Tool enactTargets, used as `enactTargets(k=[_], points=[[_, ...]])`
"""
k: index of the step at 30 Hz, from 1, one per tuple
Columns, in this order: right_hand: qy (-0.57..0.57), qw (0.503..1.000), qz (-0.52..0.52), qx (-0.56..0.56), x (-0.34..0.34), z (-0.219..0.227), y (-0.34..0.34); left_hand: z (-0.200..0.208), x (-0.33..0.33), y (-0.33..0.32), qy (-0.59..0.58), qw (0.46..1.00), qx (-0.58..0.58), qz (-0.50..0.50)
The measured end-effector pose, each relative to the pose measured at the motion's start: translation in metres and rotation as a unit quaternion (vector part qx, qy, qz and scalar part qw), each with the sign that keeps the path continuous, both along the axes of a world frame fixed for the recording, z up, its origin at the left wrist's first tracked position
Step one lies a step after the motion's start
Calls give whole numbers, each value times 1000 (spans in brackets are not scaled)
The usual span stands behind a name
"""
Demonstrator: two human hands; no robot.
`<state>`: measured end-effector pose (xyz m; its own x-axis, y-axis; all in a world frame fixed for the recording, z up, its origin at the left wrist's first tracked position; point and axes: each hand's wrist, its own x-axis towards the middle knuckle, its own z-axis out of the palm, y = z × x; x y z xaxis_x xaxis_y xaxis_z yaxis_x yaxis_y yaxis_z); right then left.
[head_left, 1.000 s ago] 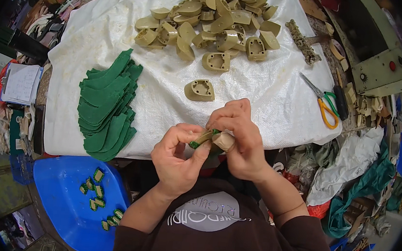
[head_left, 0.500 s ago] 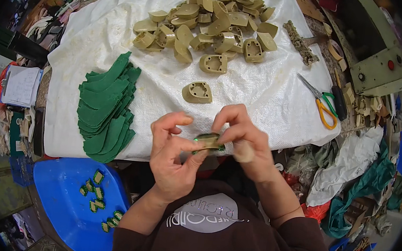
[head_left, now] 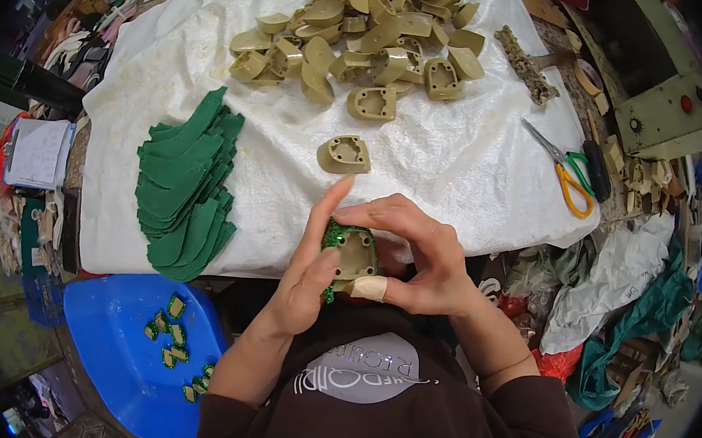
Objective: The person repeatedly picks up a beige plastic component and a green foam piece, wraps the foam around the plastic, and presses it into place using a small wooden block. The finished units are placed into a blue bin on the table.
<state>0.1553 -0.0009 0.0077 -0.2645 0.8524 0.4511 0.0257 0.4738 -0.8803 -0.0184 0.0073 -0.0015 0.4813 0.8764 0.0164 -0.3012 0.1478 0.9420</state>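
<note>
Between both hands, close to my body, is a khaki plastic shoe heel, its hollow side with small holes facing up. Sparkly green covering material shows around its edge. My left hand grips it on the left, fingers pressed along its side. From the right, my right hand closes round it; its thumb wears a beige finger cot. A bare khaki heel lies just beyond my hands, and another bare heel sits behind it.
A big pile of khaki heels covers the far white cloth. Green fabric pieces are stacked left. Orange-and-green-handled scissors lie right. A blue basin at lower left holds several covered heels.
The heel has turned from edge-on to hollow side up. My left fingers have straightened along it, and my right hand has lowered its thumb to the near edge.
</note>
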Motion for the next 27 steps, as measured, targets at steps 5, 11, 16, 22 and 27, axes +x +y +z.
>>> enactTargets(k=[5, 11, 16, 22, 27], points=[[-13, 997, -71, 27, -10, -10, -1, 2, 4, -7, -13, 998, -50, 23], [158, 916, 83, -359, -8, 14, 12, 3, 22, -8, -90, 995, -19, 25], [150, 954, 121, -231, -11, -1, 13, 6, 24, -13, -39, 998, -23, 37], [106, 987, 21, -116, -25, -18, 1, -7, 26, -11, -29, 987, 52, 149], [172, 969, 22, -174, -33, -17, -11, 5, 24, -12, -98, 984, -3, 151]])
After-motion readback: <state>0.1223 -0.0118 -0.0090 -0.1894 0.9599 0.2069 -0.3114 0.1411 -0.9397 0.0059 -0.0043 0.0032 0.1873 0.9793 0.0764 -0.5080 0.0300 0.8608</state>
